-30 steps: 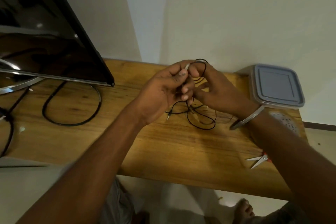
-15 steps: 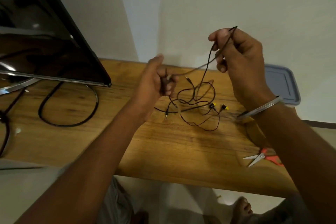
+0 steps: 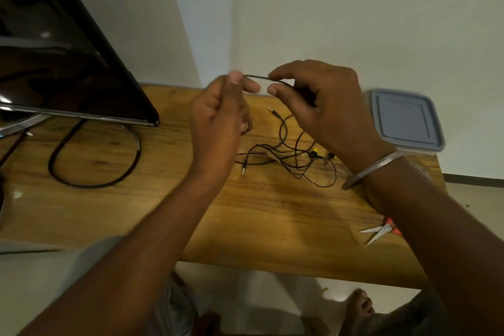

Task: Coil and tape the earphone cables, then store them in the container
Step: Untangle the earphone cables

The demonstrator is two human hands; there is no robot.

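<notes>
Down comes the right hand (image 3: 327,114) from its high pull, closing in on the left hand (image 3: 218,123). Both now pinch a short stretch of thin black earphone cable (image 3: 256,77) between thumb and forefinger, fingertips nearly meeting above the wooden table (image 3: 245,213). The loose tangle of black cables (image 3: 289,157) lies on the wood beneath, where it was. At 3 o'clock from the tangle sits the square plastic container with grey lid (image 3: 406,120), lid on. The red-handled scissors (image 3: 379,232) lie at 5 o'clock.

right wrist (image 3: 364,154) — silver bangle (image 3: 371,167) | forearms (image 3: 163,240) bare | foot (image 3: 358,305) bare
</notes>
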